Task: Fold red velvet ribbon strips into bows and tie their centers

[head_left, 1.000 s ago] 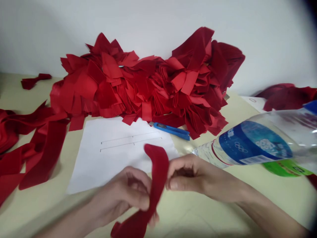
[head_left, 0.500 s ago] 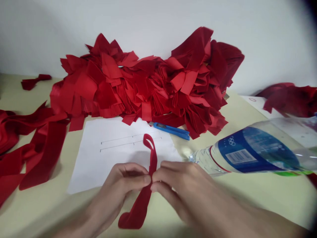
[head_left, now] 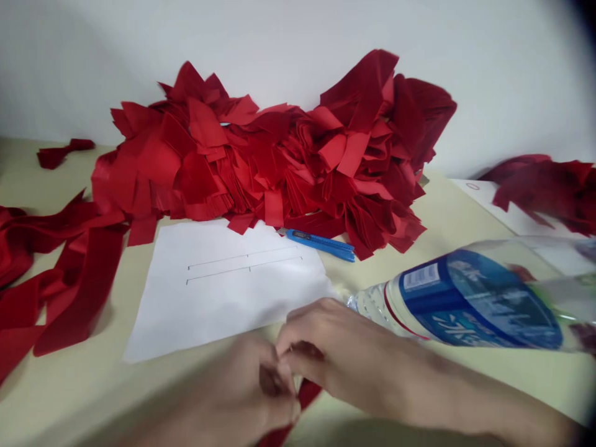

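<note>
A strip of red velvet ribbon is held low over the table, mostly covered by my fingers. My left hand, smeared by motion, is closed with its thumb pressed on the ribbon. Curled over from the other side, my right hand has its fingertips pinched against those of my left, with a bit of red inside the curl. Just beyond both hands lies a white paper sheet marked with two ruled lines. A blue utility knife rests at its far edge.
A big heap of folded red ribbon pieces stands against the wall. Loose ribbon strips lie at left, a small tied bow behind them. At right, a plastic bottle lies on its side, with more red ribbon beyond.
Both hands have moved down and nearer, turning the ribbon; its upright loop no longer shows. The bottle has rolled, so its barcode sits higher and other lettering shows.
</note>
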`<action>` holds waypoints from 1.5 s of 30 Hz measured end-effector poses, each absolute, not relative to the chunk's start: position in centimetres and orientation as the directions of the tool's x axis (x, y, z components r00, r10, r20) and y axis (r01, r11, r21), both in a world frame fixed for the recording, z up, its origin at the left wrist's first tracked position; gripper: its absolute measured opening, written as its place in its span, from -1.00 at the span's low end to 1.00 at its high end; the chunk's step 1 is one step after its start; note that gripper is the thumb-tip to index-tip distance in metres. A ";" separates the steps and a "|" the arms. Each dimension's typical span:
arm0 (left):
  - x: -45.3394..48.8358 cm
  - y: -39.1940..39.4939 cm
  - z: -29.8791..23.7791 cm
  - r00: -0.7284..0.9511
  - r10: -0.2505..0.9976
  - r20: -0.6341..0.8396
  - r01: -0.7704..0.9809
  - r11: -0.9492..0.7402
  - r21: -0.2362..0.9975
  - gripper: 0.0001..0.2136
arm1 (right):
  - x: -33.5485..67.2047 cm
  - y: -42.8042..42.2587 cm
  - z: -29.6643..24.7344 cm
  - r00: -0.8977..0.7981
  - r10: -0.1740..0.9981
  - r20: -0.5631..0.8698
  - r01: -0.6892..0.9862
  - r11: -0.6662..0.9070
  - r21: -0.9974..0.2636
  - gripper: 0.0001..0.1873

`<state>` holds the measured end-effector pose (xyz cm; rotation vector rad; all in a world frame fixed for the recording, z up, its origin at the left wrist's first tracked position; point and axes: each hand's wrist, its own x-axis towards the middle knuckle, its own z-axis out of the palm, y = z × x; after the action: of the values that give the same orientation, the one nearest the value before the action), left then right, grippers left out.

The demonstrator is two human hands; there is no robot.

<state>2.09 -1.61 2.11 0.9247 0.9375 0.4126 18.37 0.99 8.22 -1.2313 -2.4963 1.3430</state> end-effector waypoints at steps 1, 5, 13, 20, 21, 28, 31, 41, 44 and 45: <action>2.1 -1.2 2.1 0.474 0.716 -0.512 0.071 0.549 0.833 -0.86 | 18.1 0.7 8.4 -0.655 0.707 -0.267 0.628 0.313 -0.712 -0.81; 1.1 0.7 2.2 0.323 0.748 -0.580 -0.270 0.660 0.701 -0.95 | 18.2 1.1 8.2 -0.569 0.789 -0.231 0.509 0.118 -0.852 -0.85; 0.5 0.1 1.5 0.667 0.683 -0.297 -0.498 0.705 0.505 -0.88 | 19.3 3.2 6.5 -0.678 0.664 -0.315 0.083 -0.357 -0.930 -0.83; 1.2 -0.3 0.6 0.707 0.644 -0.293 -0.497 0.747 0.443 -0.93 | 19.1 3.1 5.4 -0.754 0.621 -0.216 -0.025 -0.355 -0.935 -0.79; 1.3 -0.2 0.6 0.688 0.664 -0.292 -0.519 0.732 0.442 -0.97 | 19.1 3.2 5.2 -0.766 0.613 -0.194 -0.046 -0.354 -0.934 -0.79; 1.7 -0.6 1.0 0.612 0.744 -0.268 -0.609 0.660 0.441 -0.96 | 18.9 3.2 4.9 -0.768 0.624 -0.146 -0.152 -0.398 -0.905 -0.86; 1.7 -0.6 1.1 0.586 0.742 -0.324 -0.568 0.662 0.489 -0.95 | 18.7 3.0 4.8 -0.703 0.694 -0.154 -0.110 -0.321 -0.941 -0.89; 0.9 0.7 1.9 0.312 0.881 -0.355 -0.044 0.387 0.921 -0.87 | 18.4 3.3 3.6 -0.542 0.828 -0.143 0.303 0.034 -0.952 -0.82; 0.8 0.9 1.4 0.345 0.856 -0.385 -0.061 0.430 0.901 -0.88 | 18.6 3.3 3.5 -0.562 0.806 -0.184 0.315 0.002 -0.949 -0.84; 0.8 1.0 1.3 0.352 0.854 -0.383 -0.069 0.432 0.899 -0.88 | 18.7 3.4 3.6 -0.574 0.797 -0.190 0.290 -0.019 -0.957 -0.88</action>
<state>0.79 1.02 1.27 0.9356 1.0356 0.7257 18.67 3.36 3.58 -1.1300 -1.8460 1.6237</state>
